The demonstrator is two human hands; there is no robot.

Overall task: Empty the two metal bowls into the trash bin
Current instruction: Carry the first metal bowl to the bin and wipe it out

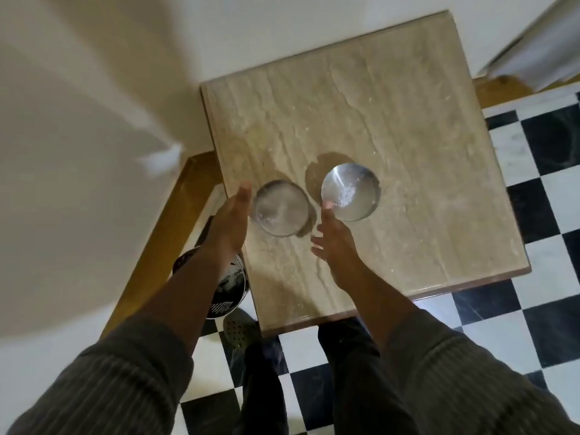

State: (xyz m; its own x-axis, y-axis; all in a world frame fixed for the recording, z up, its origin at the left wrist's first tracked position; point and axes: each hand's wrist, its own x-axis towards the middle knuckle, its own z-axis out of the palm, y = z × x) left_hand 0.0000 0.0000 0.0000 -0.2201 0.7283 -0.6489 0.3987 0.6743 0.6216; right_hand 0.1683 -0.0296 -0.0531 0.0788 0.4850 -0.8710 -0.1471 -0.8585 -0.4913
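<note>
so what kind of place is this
Probably a room in a home: a small marble-topped table against a white wall, black-and-white checkered floor tiles, and a metal trash bin beside the table.

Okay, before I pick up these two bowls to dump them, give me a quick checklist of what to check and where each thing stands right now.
1. Both bowls upright on the table: ok; left bowl and right bowl sit side by side.
2. Left hand gripping its bowl: not ok; open, just beside the rim.
3. Right hand gripping its bowl: not ok; open, only a fingertip reaches the rim.
4. Contents to dump: whitish residue shows in both; amount cannot tell, the picture is blurred.
5. Trash bin within reach: ok; on the floor left of the table, under the left forearm.
6. Bin opening unobstructed: cannot tell; the arm hides much of it.
</note>
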